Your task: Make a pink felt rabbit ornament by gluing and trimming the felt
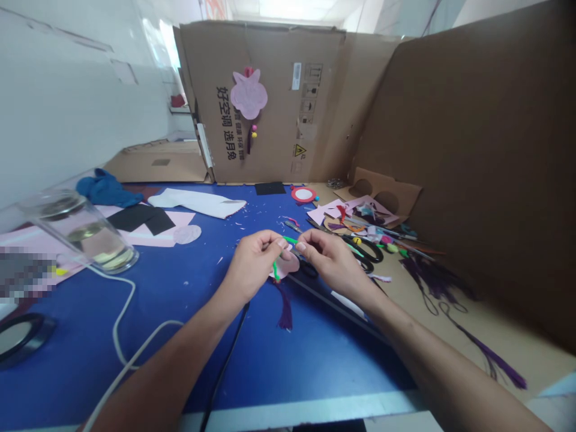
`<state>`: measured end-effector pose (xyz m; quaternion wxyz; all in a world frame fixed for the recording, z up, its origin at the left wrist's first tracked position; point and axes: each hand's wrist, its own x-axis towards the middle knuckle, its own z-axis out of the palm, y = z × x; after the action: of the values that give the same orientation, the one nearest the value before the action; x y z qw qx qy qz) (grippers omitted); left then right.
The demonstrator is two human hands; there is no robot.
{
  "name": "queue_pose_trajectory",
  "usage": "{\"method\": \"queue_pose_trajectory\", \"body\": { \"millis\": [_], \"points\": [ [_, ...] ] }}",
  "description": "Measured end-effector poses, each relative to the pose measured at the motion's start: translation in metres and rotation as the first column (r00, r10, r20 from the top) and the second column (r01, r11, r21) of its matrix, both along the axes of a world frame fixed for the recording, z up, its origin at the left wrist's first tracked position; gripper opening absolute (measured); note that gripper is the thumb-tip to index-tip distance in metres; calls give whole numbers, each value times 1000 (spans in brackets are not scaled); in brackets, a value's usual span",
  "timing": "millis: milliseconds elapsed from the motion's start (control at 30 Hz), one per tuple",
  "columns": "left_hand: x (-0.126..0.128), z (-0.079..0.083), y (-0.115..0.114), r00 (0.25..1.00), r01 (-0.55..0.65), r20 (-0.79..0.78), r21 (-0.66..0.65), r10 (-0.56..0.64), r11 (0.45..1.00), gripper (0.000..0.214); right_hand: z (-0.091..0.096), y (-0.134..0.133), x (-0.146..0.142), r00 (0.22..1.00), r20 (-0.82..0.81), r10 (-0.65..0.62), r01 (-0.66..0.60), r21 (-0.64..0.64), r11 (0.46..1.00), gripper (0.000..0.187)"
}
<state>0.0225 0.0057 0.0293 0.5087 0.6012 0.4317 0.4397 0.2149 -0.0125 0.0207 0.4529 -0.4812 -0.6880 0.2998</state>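
Note:
Both hands meet over the middle of the blue table. A bright green pipe cleaner (290, 240) spans between them, pinched in the fingertips of my left hand (258, 258) and my right hand (326, 255). One green end hangs below the left fingers. Beneath the hands is a pink paper shape (290, 265), partly hidden by them; whether the left fingers touch it I cannot tell. Below the paper shape a purple tassel (284, 309) lies on the table. Black-handled scissors (371, 255) rest just beyond my right hand.
A glass jar with liquid (101, 240) stands at left, near a white cable (121, 318) and a roll of black tape (22, 339). Cardboard panels (310, 150) rise behind and on the right. Purple tassels (432, 276) and paper scraps (328, 210) lie at right.

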Motion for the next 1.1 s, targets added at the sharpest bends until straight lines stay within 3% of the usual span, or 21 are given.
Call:
{"method": "queue_pose_trajectory", "body": {
  "millis": [200,467,700,767,867,933,1100],
  "points": [
    [0,-4,2,1000,-26,7,55,26,998,17,-1,3,0,990,-143,-1,-9,-67,998,29],
    [1,-7,-4,972,27,-234,226,27,974,13,2,1,-2,980,-192,50,-71,-106,992,29],
    [2,-8,-10,891,-12,-394,472,223,881,11,-3,5,-2,955,-296,10,-56,-150,987,34],
    [3,-7,-9,907,-18,-374,423,193,906,14,-2,4,-2,959,-283,11,-52,-136,989,32],
    [4,-5,-5,975,-25,-214,141,55,990,14,-1,2,-1,979,-203,11,-28,-82,996,27],
    [4,-4,-2,997,-7,-78,-8,7,1000,10,-1,1,0,986,-166,5,-14,-55,998,25],
    [3,-2,-1,999,46,4,-11,-46,999,11,0,3,2,985,-175,1,-15,-82,996,25]
  ]
}}
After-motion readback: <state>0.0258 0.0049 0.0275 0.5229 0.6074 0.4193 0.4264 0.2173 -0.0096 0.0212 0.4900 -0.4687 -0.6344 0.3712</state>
